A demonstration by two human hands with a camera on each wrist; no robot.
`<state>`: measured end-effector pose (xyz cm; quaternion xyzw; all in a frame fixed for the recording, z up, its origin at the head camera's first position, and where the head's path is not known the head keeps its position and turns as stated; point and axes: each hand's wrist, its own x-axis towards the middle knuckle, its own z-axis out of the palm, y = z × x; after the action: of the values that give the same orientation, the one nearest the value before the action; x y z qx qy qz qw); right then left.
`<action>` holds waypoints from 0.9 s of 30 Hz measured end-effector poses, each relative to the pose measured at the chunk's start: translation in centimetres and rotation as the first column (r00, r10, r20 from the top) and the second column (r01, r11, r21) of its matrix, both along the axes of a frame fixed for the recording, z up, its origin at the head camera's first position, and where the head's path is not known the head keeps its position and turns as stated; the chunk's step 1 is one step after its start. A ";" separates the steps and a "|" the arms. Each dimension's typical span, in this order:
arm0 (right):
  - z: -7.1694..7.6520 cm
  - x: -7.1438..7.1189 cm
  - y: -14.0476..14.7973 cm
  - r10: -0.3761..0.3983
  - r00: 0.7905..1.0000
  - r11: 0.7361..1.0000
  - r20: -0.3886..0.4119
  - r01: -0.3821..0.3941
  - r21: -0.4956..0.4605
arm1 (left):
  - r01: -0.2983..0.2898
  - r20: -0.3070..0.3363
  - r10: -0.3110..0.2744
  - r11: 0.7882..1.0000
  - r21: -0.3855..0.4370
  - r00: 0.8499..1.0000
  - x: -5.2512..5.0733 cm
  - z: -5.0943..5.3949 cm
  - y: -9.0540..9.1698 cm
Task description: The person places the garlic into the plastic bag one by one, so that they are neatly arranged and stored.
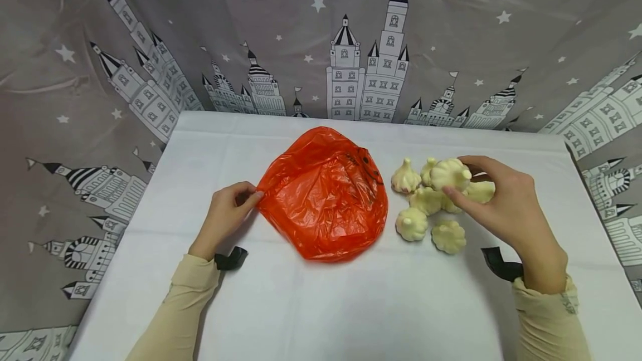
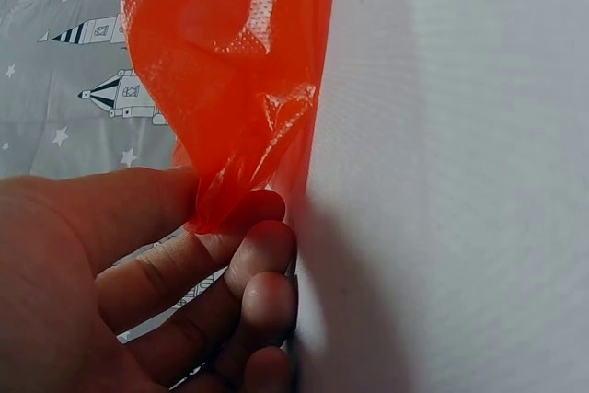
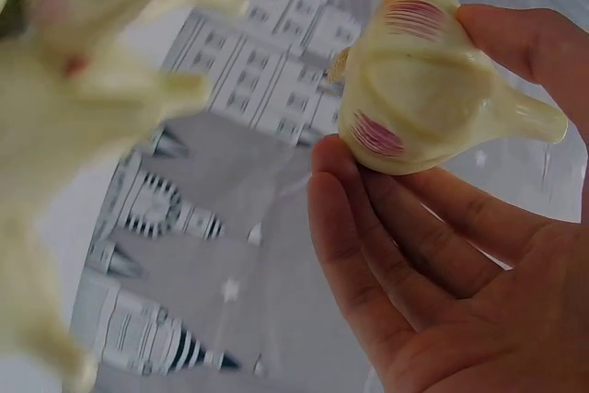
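An orange-red plastic bag [image 1: 326, 199] lies spread out at the middle of the table, with dark print near its upper right edge. My left hand [image 1: 233, 205] pinches the bag's left edge between thumb and forefinger; the left wrist view shows the gathered plastic [image 2: 230, 172] there. To the right, my right hand [image 1: 506, 199] holds a pale garlic bulb [image 1: 448, 175] between thumb and fingers, raised over other bulbs. In the right wrist view this garlic bulb [image 3: 423, 89] shows purple streaks and a stem. Several more garlic bulbs [image 1: 412, 224] sit in a cluster right of the bag.
A white cloth [image 1: 351, 311] covers the table. Behind and beside it hangs a grey curtain [image 1: 281, 15] printed with castles and stars. Black straps [image 1: 232, 259] are at both wrists. Blurred garlic bulbs [image 3: 83, 126] fill the left of the right wrist view.
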<state>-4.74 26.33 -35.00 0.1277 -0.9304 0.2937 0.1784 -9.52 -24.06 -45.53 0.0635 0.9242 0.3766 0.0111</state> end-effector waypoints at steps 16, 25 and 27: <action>-0.2 -3.9 -9.2 0.168 0.978 0.981 0.122 -0.154 -0.117 | -0.004 0.005 0.004 1.000 0.003 1.000 0.1 0.0 0.1; -0.3 -5.5 -14.1 0.237 0.962 0.964 0.137 -0.214 -0.160 | -0.008 0.010 0.008 1.000 0.001 1.000 0.2 0.2 0.1; -0.3 -5.8 -15.1 0.244 0.958 0.961 0.151 -0.218 -0.170 | -0.007 0.008 0.007 1.000 -0.002 1.000 0.2 0.2 0.1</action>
<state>-10.57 11.19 -35.30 0.1963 -0.8957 0.3924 0.0719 -9.35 -23.91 -45.33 0.0585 0.9246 0.3761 0.0136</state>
